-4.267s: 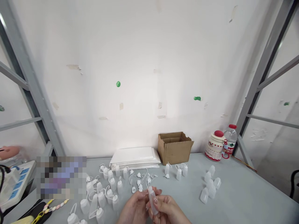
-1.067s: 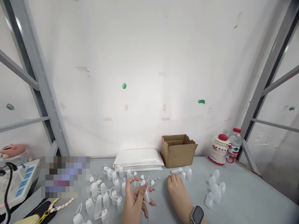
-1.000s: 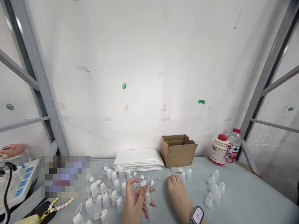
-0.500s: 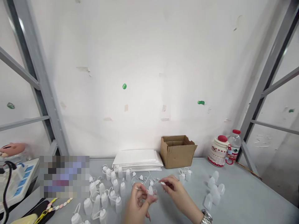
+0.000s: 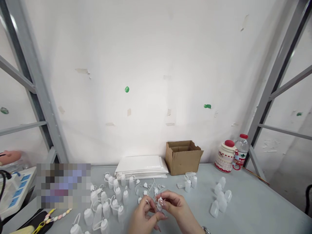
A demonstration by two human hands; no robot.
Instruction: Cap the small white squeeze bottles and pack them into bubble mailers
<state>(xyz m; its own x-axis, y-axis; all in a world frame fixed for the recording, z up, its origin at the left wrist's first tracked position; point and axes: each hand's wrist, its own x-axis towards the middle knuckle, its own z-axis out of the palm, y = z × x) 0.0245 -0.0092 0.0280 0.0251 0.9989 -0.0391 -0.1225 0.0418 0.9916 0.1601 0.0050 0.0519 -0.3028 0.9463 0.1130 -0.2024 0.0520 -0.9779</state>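
Low in the middle of the head view, my left hand (image 5: pixel 145 216) is closed around a small translucent white squeeze bottle (image 5: pixel 159 205), held upright. My right hand (image 5: pixel 176 206) pinches at the bottle's top, where a small white cap sits between thumb and fingers. The fingers partly hide both cap and bottle. Just beyond my hands lie several loose white caps with straps (image 5: pixel 155 190). To the left of my left hand stand several similar bottles (image 5: pixel 106 209), many with strapped caps.
Several bare translucent bottles (image 5: pixel 221 201) lie on the right. A few more (image 5: pixel 188 185) stand before an open cardboard box (image 5: pixel 182 164). Flat white sheets (image 5: pixel 141 167) are stacked by the wall. A jar (image 5: pixel 224 157) and a red-capped bottle (image 5: pixel 241 149) stand at the back right.
My right hand has moved left with the small white cap and now meets the bottle's top in my left hand. The view has shifted slightly to the right.
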